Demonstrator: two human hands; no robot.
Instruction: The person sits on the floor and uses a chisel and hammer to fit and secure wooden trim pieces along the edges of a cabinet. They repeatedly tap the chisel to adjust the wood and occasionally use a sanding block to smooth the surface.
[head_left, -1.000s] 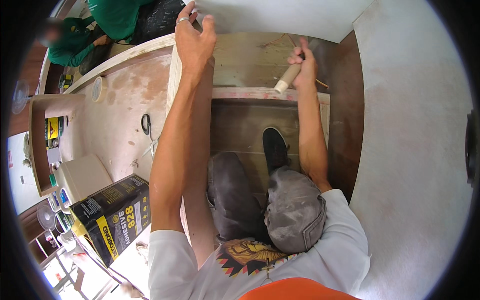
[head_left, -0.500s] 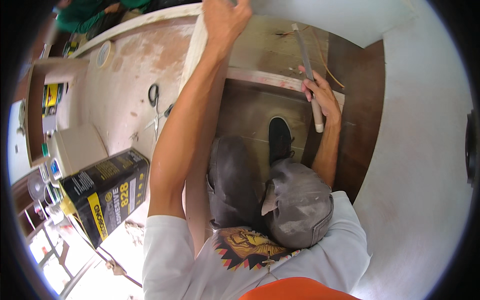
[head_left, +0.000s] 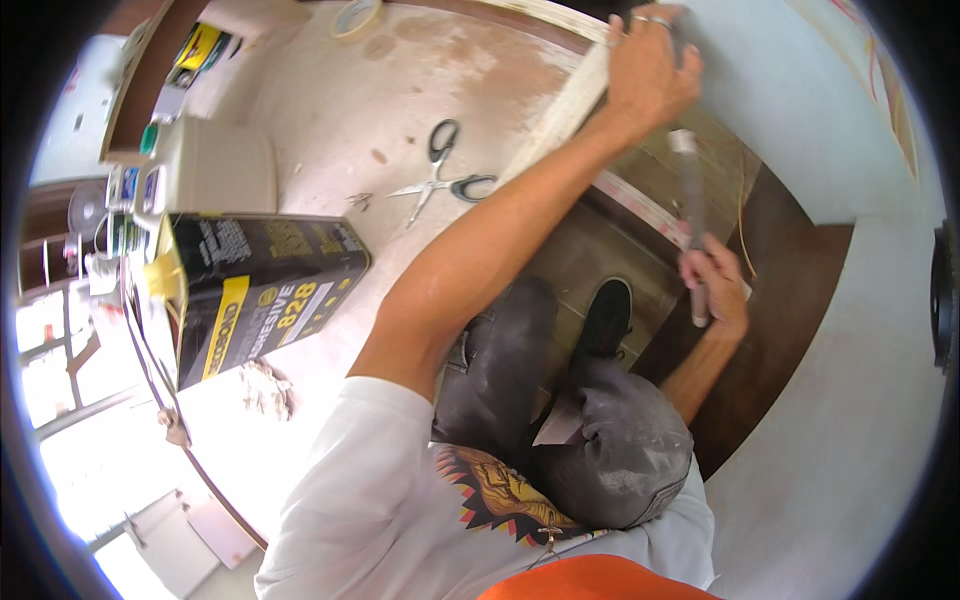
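My left hand [head_left: 650, 78] reaches across to the far end of a pale wooden frame edge [head_left: 560, 112], its thumb apart and fingers spread over the corner by the grey-white panel. A ring shows on one finger. What lies under the fingertips is hidden. In my right hand [head_left: 722, 285] is a long narrow grey bar with a pale blunt end [head_left: 690, 180], blurred by motion and standing nearly upright in view. It is held near its lower end, above the frame's crosspiece [head_left: 640, 205]. The bar's exact kind cannot be made out.
Scissors [head_left: 432, 180] lie spread on the dusty board at left, with a tape roll [head_left: 357, 18] beyond. A black-and-yellow adhesive can [head_left: 270, 290] and a white jug [head_left: 220, 165] stand nearby. A large grey-white panel [head_left: 840, 380] bounds the right. A thin wire [head_left: 742, 215] hangs near my right hand.
The view has swung, so the can, scissors and frame sit differently in it. My left hand is now fully in view at the frame corner. The bar in my right hand is blurred and more upright.
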